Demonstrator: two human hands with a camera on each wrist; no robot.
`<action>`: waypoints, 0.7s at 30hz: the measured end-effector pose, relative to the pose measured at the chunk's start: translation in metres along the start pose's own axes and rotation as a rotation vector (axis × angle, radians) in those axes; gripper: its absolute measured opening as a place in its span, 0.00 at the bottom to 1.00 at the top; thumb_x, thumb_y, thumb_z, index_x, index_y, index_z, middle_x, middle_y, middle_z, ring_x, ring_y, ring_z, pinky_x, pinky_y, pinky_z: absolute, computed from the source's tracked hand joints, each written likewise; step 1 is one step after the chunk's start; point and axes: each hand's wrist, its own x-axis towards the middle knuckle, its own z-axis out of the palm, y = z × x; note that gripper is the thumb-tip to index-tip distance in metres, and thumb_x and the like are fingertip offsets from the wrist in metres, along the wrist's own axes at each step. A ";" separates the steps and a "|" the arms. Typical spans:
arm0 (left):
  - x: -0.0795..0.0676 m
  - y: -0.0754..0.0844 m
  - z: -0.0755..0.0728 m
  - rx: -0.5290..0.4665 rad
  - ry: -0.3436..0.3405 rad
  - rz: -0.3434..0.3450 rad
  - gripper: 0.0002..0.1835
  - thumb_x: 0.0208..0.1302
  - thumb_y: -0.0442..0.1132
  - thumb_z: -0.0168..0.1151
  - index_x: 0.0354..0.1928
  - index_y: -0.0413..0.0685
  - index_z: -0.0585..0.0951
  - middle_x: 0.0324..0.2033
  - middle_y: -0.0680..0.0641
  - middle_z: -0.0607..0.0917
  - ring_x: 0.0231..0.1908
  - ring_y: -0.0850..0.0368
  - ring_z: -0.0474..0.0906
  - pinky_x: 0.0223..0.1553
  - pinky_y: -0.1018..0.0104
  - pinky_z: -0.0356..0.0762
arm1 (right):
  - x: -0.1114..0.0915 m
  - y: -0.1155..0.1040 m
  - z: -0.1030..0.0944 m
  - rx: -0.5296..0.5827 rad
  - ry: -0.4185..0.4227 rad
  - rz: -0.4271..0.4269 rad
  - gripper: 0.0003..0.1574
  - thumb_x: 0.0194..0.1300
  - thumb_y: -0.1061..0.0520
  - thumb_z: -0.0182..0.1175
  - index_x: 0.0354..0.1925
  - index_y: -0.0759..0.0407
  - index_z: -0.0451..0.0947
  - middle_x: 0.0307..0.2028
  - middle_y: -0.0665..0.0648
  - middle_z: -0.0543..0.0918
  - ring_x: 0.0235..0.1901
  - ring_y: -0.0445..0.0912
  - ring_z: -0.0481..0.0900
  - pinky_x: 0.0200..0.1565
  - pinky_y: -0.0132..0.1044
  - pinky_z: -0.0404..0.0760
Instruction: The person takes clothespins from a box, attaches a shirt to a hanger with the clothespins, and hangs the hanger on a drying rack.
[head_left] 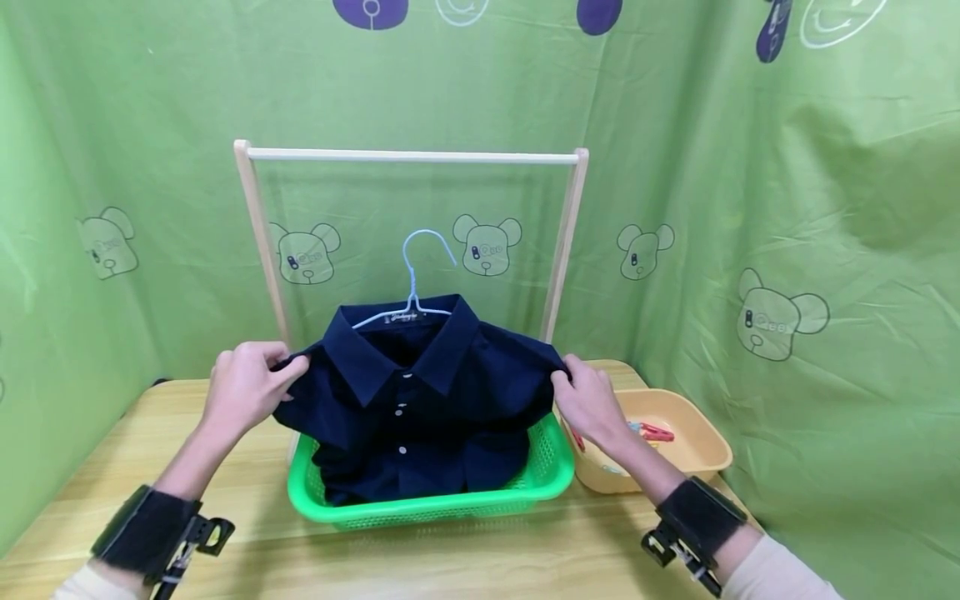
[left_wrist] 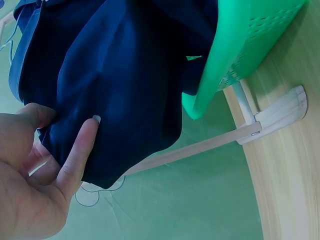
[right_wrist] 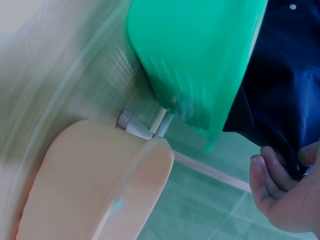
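A dark navy shirt (head_left: pixel 442 417) with a collar and white buttons hangs over a green basket (head_left: pixel 555 475), its lower part bunched inside. In its collar sits a light blue wire hanger (head_left: pixel 412 287), the hook pointing up. My left hand (head_left: pixel 251 383) pinches the shirt at the shoulder on the left; the left wrist view shows the thumb and fingers of that hand (left_wrist: pixel 50 165) on the cloth. At the opposite shoulder my right hand (head_left: pixel 588 396) pinches the fabric, and in the right wrist view its fingers (right_wrist: pixel 272 175) are curled at the cloth's edge.
Behind the basket stands a wooden rack with a white bar (head_left: pixel 412 156) across its top. An orange bin (head_left: pixel 690 417) with red clothespins (head_left: pixel 656 432) and other small pieces is right of the basket. Green curtains (head_left: pixel 847 208) enclose the wooden table (head_left: pixel 247 533).
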 end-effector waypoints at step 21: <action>-0.001 0.001 -0.001 -0.004 0.004 0.000 0.25 0.66 0.48 0.63 0.13 0.54 0.67 0.12 0.56 0.83 0.17 0.66 0.82 0.19 0.65 0.64 | 0.003 0.006 -0.007 -0.036 -0.023 0.026 0.13 0.70 0.53 0.49 0.42 0.60 0.76 0.28 0.57 0.81 0.27 0.50 0.77 0.32 0.39 0.73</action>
